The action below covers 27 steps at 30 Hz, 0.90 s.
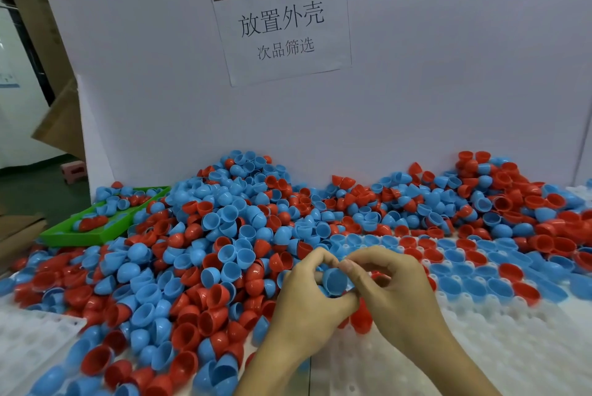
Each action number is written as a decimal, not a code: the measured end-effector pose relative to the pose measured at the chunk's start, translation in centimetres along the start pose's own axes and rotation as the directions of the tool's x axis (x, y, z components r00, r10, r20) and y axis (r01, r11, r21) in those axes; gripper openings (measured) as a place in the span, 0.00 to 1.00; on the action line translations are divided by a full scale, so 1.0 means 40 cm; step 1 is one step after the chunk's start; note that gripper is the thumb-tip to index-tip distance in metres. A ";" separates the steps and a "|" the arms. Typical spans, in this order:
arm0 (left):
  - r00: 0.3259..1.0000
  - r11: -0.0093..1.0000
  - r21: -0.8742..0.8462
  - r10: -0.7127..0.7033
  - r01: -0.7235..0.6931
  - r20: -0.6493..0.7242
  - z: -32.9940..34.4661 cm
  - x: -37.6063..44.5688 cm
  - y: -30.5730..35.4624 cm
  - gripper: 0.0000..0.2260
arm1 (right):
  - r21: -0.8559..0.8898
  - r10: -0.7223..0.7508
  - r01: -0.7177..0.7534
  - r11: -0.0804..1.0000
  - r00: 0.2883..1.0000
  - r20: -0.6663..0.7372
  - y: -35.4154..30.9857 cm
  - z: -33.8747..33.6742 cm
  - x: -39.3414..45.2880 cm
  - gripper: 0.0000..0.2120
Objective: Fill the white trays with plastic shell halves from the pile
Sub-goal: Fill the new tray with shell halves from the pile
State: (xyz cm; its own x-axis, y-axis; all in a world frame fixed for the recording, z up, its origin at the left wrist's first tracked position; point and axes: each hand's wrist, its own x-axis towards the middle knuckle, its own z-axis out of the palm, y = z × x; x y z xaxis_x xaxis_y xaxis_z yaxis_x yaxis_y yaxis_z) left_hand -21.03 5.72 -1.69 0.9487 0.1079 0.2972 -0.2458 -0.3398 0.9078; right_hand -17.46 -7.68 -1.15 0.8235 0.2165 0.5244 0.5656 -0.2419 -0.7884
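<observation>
The pile (224, 235) of red and blue shell halves covers the worktop to the left of and beyond the fingers, banked against the white backboard (416, 91). A green tray (64, 237) sits at the pile's far left edge.

The left hand (307, 302) and the right hand (390, 286) meet at centre, both curled around one blue shell half (334, 282). The left thumb and fingers (320, 254) pinch it from the left and below; the right fingers (352, 266) pinch its rim from the right. Its open mouth appears to face left and toward the camera.

The white tray (480, 347) lies directly beneath and to the right of the fingers. Its far rows hold shell halves; the near cavities are bare. The right hand is nearer those cavities, so the placement likely runs down and rightward, mouth turned up.
</observation>
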 end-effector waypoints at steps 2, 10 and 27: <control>1.000 1.000 -0.011 0.010 -0.010 -0.023 -0.003 0.000 0.001 0.11 | 0.010 -0.007 0.006 1.000 1.000 0.031 -0.003 -0.004 -0.002 0.11; 0.998 1.000 0.013 0.014 -0.013 -0.064 -0.013 0.007 -0.004 0.08 | 0.160 -0.079 0.047 0.986 0.977 0.197 -0.020 -0.024 -0.010 0.13; 0.986 0.993 -0.028 0.107 -0.112 -0.124 -0.001 0.004 0.018 0.08 | -0.006 0.190 -0.192 0.981 0.975 -0.111 0.001 -0.020 0.002 0.10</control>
State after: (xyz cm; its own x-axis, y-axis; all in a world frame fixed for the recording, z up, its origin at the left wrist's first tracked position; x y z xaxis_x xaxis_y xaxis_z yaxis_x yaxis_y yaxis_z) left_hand -21.07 5.53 -0.99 0.8849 0.1856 0.4273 -0.3555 -0.3237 0.8768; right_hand -17.32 -8.41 -0.89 0.9157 0.0602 0.3972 0.3972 -0.2842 -0.8726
